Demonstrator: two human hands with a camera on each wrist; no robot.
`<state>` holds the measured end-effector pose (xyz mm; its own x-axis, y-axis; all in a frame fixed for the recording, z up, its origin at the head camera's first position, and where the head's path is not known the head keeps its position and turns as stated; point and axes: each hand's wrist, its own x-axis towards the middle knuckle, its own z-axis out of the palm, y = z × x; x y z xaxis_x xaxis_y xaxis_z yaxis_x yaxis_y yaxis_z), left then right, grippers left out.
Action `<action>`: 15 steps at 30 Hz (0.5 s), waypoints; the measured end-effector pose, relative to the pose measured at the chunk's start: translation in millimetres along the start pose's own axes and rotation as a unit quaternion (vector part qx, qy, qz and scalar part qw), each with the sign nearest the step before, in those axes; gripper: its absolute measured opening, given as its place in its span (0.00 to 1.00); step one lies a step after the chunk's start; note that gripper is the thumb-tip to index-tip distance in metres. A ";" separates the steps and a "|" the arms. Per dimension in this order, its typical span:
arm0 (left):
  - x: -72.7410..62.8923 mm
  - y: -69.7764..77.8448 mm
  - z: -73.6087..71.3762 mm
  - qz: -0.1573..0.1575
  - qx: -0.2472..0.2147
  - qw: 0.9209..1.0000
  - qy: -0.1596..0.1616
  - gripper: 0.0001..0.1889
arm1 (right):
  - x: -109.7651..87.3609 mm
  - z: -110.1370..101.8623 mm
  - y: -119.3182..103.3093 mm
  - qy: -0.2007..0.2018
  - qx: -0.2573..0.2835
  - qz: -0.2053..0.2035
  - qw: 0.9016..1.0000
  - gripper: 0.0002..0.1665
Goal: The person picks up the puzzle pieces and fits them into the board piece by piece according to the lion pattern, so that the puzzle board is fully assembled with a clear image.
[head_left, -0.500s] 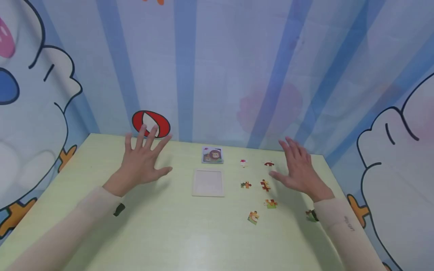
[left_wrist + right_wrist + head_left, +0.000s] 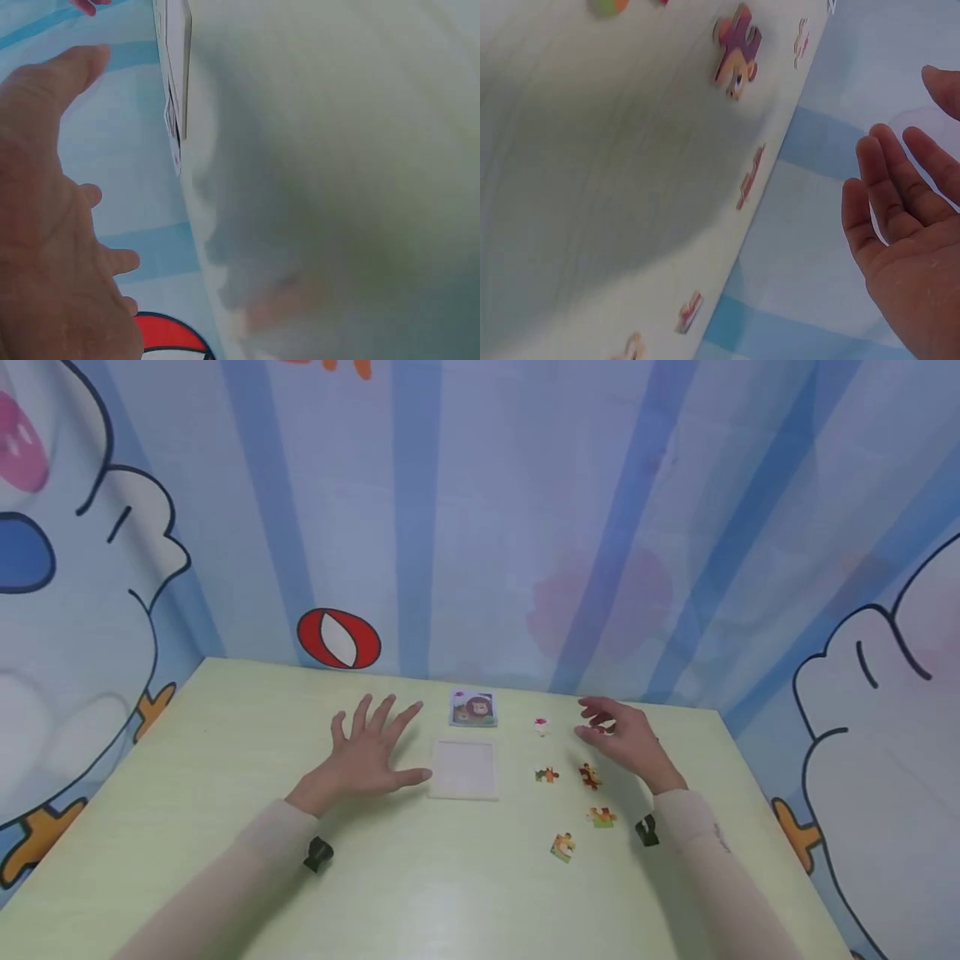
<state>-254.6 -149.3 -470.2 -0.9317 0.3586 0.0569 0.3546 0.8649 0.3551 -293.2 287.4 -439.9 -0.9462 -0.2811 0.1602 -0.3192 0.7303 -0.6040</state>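
Note:
My left hand (image 2: 366,762) hovers over the table with its fingers spread, holding nothing. Its thumb tip is by the left side of a shallow white square tray (image 2: 465,770). Behind the tray lies a small picture card (image 2: 473,708) with a lion on it. Over at the right, my right hand (image 2: 624,739) hangs above a red-and-white puzzle piece that it partly covers; the fingers (image 2: 907,195) are loosely bent and hold nothing. A brown-and-orange puzzle piece (image 2: 590,776) lies nearer the front, and a pink-and-white piece (image 2: 542,727) lies left of the right hand.
More loose puzzle pieces lie right of the tray: a green-and-orange one (image 2: 547,775), an orange-and-green one (image 2: 602,817) and one nearest the front (image 2: 563,847). A blue striped curtain (image 2: 480,527) hangs behind the pale table (image 2: 450,893).
My left hand has moved right and slightly down, closer to the tray. The right hand has shifted left and lower over the red-and-white piece, its fingers bending. The view has tilted slightly.

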 end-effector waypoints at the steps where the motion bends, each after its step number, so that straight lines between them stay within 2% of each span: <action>1: 0.7 2.1 2.7 0.000 -0.013 1.000 -0.007 0.55 | 1.3 2.4 0.4 -0.001 0.001 0.005 1.000 0.30; 7: 3.2 8.0 15.7 -0.015 -0.065 0.996 -0.051 0.56 | 10.2 14.7 -0.1 0.003 -0.003 0.006 1.000 0.25; 10: 2.6 7.0 21.6 -0.022 -0.083 0.994 -0.061 0.56 | 16.6 22.8 -2.8 -0.005 -0.008 0.002 1.000 0.23; 15: 4.1 4.4 30.6 -0.025 -0.103 0.992 -0.068 0.51 | 29.6 36.6 -7.8 -0.031 -0.013 0.018 0.999 0.22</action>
<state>-254.4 -133.3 -497.0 -0.9236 0.3733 -0.0867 0.2720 0.7979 0.5379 -316.8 250.6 -459.1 -0.9524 -0.2911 0.0903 -0.2869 0.7565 -0.5877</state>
